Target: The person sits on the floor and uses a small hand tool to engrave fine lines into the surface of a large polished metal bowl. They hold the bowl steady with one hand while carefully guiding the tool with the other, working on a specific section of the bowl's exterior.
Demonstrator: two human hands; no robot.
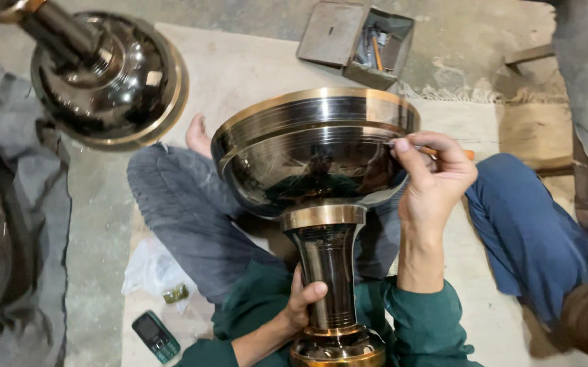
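Note:
A large polished metal vessel [307,153] with a dark mirror-like bowl, brass bands and a tall stem lies across my lap, bowl pointing away. My left hand [304,299] wraps around the stem just above the brass-ringed base. My right hand [436,173] pinches a thin tool with an orange handle [467,154], and its tip touches the bowl's right side below the brass rim band. I sit cross-legged in grey trousers and green sleeves.
A second shiny vessel [110,75] of the same kind stands at the upper left beside grey cloth [15,177]. An open metal box of tools [362,41] lies at the far edge of the mat. A green mobile phone [156,336] and crumpled plastic [151,268] lie by my left knee. Another person's blue-trousered leg [531,231] is at right.

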